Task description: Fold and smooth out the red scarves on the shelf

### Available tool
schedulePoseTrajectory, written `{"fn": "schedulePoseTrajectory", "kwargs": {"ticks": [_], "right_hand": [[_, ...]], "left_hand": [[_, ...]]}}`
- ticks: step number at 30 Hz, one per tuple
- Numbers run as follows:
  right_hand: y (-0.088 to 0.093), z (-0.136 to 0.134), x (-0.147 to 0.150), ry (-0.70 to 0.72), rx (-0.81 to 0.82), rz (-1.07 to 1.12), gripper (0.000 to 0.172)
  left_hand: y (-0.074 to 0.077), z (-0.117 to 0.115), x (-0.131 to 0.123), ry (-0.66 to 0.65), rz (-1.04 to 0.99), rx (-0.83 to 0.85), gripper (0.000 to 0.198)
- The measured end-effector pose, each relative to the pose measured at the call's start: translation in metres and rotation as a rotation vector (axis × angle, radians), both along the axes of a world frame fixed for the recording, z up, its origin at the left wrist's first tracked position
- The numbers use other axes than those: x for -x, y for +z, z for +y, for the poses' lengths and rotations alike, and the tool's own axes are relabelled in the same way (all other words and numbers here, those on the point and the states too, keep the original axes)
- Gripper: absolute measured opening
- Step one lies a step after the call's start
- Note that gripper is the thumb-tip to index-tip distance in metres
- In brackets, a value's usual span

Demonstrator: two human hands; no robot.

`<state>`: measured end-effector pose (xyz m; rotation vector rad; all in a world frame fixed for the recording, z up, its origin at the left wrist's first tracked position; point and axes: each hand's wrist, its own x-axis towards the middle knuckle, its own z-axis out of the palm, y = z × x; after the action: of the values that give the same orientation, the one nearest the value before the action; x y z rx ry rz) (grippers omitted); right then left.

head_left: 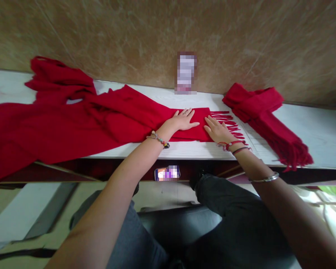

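A long red scarf lies along the white table, smooth at its right end and rumpled further left. Flat on the smooth part rests my left hand, fingers spread. My right hand lies palm down at the scarf's right end, beside the red fringe, fingers stretched out. Neither hand grips the cloth. The scarf's left part spreads over the table's front edge, and a bunched red cloth lies behind it; whether the two are joined I cannot tell.
Another red scarf, folded over itself with fringe toward me, lies on the right. A blurred-out card or phone leans against the brown marbled wall. A phone with a lit screen sits below the table's front edge.
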<state>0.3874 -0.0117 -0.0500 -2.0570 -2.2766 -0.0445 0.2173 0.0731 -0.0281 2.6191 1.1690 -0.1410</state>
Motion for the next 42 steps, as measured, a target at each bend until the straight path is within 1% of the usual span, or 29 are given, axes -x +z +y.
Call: {"fn": "schedulePoseTrajectory", "kwargs": {"ticks": [6, 11, 14, 17, 19, 22, 26, 28, 30, 31, 33, 35, 37, 40, 42], "right_hand": [[0.0, 0.002, -0.001, 0.034, -0.019, 0.022, 0.051], [-0.001, 0.009, -0.013, -0.036, -0.089, 0.194, 0.055], [-0.002, 0.007, -0.022, -0.026, -0.105, 0.288, 0.056], [-0.004, 0.001, -0.027, -0.01, -0.121, 0.292, 0.056], [-0.005, -0.003, -0.029, 0.016, -0.142, 0.272, 0.055], [-0.007, -0.006, -0.034, 0.039, -0.132, 0.193, 0.053], [-0.01, -0.007, -0.05, -0.02, -0.092, 0.054, 0.054], [-0.013, -0.008, -0.058, -0.028, -0.094, 0.021, 0.054], [-0.014, -0.008, -0.064, 0.003, -0.094, -0.001, 0.054], [-0.014, -0.008, -0.065, 0.017, -0.091, -0.013, 0.053], [-0.011, -0.008, -0.063, 0.004, -0.096, -0.042, 0.051], [-0.005, -0.007, -0.053, -0.033, -0.144, -0.065, 0.048], [0.003, -0.006, -0.035, -0.042, -0.221, -0.059, 0.047], [0.011, -0.002, 0.003, 0.058, -0.265, 0.001, 0.051], [0.012, 0.002, 0.027, 0.165, -0.215, 0.037, 0.053]], "left_hand": [[0.002, -0.002, 0.002, 0.02, 0.029, 0.013, 0.077], [0.004, -0.002, 0.005, 0.006, 0.038, 0.035, 0.076], [0.004, 0.001, 0.008, 0.03, 0.029, 0.04, 0.076], [-0.001, 0.005, 0.017, 0.018, 0.016, 0.007, 0.076], [-0.005, 0.006, 0.03, 0.008, 0.01, -0.035, 0.074], [-0.01, 0.009, 0.063, -0.005, 0.024, -0.099, 0.068], [-0.014, 0.014, 0.115, -0.003, 0.07, -0.186, 0.06], [-0.015, 0.016, 0.134, 0.007, 0.087, -0.211, 0.058], [-0.015, 0.016, 0.143, -0.005, 0.092, -0.234, 0.057], [-0.014, 0.015, 0.144, -0.028, 0.091, -0.252, 0.056], [-0.009, 0.011, 0.145, -0.09, 0.086, -0.307, 0.054], [0.002, 0.005, 0.148, -0.128, 0.057, -0.379, 0.052], [0.015, 0.0, 0.16, -0.095, -0.004, -0.448, 0.051], [0.032, -0.003, 0.196, 0.072, -0.097, -0.513, 0.053], [0.034, -0.001, 0.228, 0.227, -0.123, -0.527, 0.055]]}}
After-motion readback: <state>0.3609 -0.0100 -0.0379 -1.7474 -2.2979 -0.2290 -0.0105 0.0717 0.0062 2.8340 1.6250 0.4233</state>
